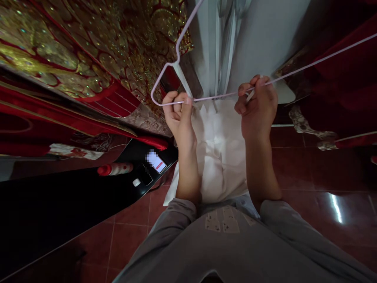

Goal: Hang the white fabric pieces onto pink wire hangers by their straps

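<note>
One lilac hanger (pixel 215 96), upper centre, bar slanting toward upper right. Left hand (pixel 180 114) pinches near its rounded corner, right hand (pixel 260 104) further along.

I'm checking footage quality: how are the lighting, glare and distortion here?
Head view: dim light, with the black table nearly featureless; a white streak glares off the tiled floor; the phone is bright-screened and partly pixelated; the hanger seems stretched toward the right edge, perhaps by a wide lens.
</note>
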`<act>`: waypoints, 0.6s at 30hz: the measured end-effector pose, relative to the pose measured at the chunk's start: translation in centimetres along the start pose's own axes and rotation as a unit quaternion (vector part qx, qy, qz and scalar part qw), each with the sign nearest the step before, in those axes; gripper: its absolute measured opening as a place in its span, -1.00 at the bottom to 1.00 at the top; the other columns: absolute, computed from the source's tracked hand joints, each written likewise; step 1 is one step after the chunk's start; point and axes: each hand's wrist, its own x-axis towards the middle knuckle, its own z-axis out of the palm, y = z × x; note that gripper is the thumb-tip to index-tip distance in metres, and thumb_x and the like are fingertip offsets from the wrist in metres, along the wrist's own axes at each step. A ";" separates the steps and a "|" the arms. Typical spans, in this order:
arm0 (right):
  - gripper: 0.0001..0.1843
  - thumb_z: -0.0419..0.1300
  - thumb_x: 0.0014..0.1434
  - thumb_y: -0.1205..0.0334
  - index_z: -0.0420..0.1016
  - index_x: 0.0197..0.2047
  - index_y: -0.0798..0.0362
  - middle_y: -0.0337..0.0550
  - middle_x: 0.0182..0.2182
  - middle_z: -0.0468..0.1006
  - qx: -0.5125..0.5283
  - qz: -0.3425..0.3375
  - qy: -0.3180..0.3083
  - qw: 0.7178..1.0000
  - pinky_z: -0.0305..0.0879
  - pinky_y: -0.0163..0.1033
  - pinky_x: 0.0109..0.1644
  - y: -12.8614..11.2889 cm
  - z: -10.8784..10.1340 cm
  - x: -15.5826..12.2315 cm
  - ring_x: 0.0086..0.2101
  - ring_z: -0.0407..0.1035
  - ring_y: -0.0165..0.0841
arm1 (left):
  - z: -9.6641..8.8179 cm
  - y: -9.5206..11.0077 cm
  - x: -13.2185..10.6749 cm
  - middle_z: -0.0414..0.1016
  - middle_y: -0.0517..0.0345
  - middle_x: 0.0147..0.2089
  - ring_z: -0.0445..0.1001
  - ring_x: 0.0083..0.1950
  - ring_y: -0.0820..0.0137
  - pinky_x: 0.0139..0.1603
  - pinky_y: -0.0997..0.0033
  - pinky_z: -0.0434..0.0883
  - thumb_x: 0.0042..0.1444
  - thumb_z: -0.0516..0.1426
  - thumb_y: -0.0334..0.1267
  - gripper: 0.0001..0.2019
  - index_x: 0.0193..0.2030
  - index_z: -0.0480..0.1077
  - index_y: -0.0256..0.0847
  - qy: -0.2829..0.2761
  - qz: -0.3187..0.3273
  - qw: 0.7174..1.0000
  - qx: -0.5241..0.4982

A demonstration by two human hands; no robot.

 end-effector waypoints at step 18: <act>-0.13 -0.39 0.58 0.22 0.75 -0.33 -0.18 -0.39 -0.17 0.79 0.101 -0.140 0.257 0.951 0.42 -0.47 -0.27 -4.7 -4.4 2.0 -0.35 0.63 -0.65 | -0.9 0.4 2.3 0.58 0.30 -0.37 0.51 -0.37 0.45 -0.26 0.42 0.47 0.26 0.50 -0.02 -0.67 -0.11 0.49 -0.06 -0.070 0.025 0.996 -0.041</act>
